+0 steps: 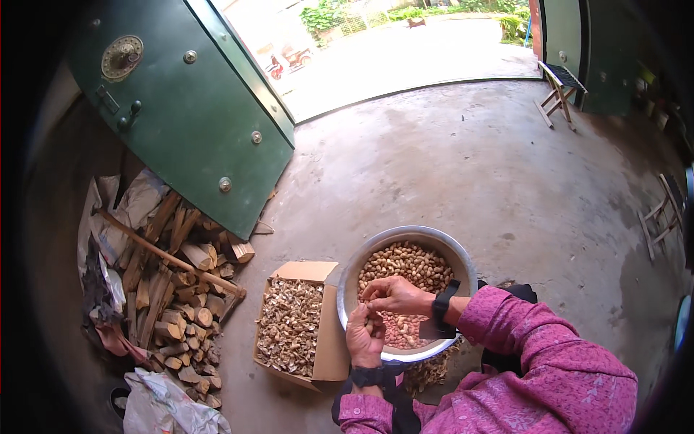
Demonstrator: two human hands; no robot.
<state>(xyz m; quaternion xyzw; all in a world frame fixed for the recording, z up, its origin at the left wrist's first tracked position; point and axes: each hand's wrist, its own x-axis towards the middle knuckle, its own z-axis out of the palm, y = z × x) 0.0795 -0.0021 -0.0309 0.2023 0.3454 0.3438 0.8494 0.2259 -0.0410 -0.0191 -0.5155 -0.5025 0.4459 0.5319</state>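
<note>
Over a large metal basin (344,298) my two hands meet fingertip to fingertip. My left hand (363,340) is closed around a few peanuts (371,326), palm turned up. My right hand (402,296) reaches across from the right, its fingers pinched against the left fingertips; what lies in that pinch is too small to make out. Whole peanuts in their shells (406,262) fill the basin's far part. Pink shelled kernels (399,327) lie in its near part. Left of the basin, a cardboard box (334,343) holds a heap of broken peanut shells (290,325).
Split firewood (189,307) is stacked at the left beside crumpled sacks (163,405), with a long-handled wooden tool (170,257) across it. A green metal door (188,108) stands at the upper left. Folding stools (558,94) stand at the right. More shells (428,375) lie below the basin.
</note>
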